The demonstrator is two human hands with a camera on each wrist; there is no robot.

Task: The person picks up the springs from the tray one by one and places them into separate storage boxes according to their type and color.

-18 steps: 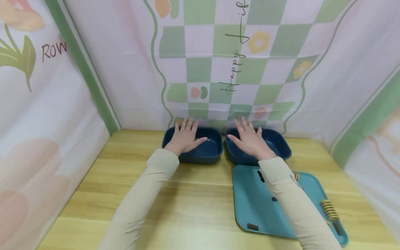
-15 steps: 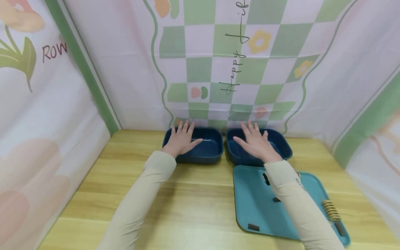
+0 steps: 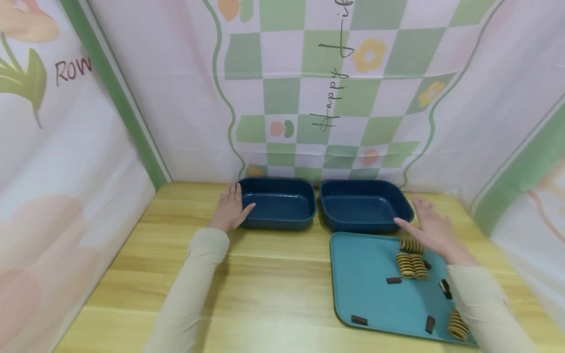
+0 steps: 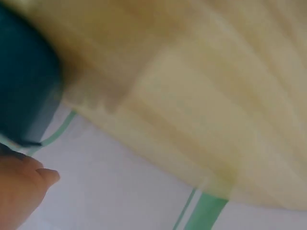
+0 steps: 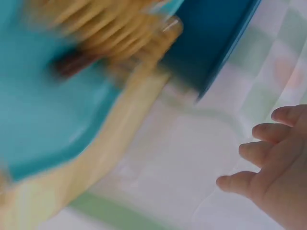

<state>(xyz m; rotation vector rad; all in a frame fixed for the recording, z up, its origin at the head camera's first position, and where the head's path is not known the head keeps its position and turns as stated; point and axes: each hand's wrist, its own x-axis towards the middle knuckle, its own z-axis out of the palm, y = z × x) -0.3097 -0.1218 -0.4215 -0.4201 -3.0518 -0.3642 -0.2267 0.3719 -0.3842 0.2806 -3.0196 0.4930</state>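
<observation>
On a light wood-grain tabletop [image 3: 265, 294], two dark-blue basins stand side by side along the far edge: a left basin [image 3: 277, 224] and a right basin [image 3: 366, 228]. Printed cloth [image 3: 282, 93] encloses the workspace at the back and sides, with green-and-white checks, flowers and lettering. A teal tray [image 3: 366, 279] lies flat in front of the right basin. It carries striped rolls [image 3: 418, 267], dark brown pieces [image 3: 359, 320] and a black-and-white piece [image 3: 446, 289]. Three rolls are grouped near the far edge; another lies at the near right corner, beside the forearm.

The left hand [image 3: 228, 210] is positioned at the outer side of the left basin, fingers extended, thumb spread over the rim. The right hand [image 3: 434, 229] is positioned at the outer end of the right basin, fingers extended, thumb pointing toward it. Both are wide and hold nothing; contact with the basins cannot be determined.

The head view shows both basin interiors. The right wrist view adds four separated fingertips against the cloth. The left wrist view, blurred, adds the left basin's outer wall and a shadow on the tabletop.
</observation>
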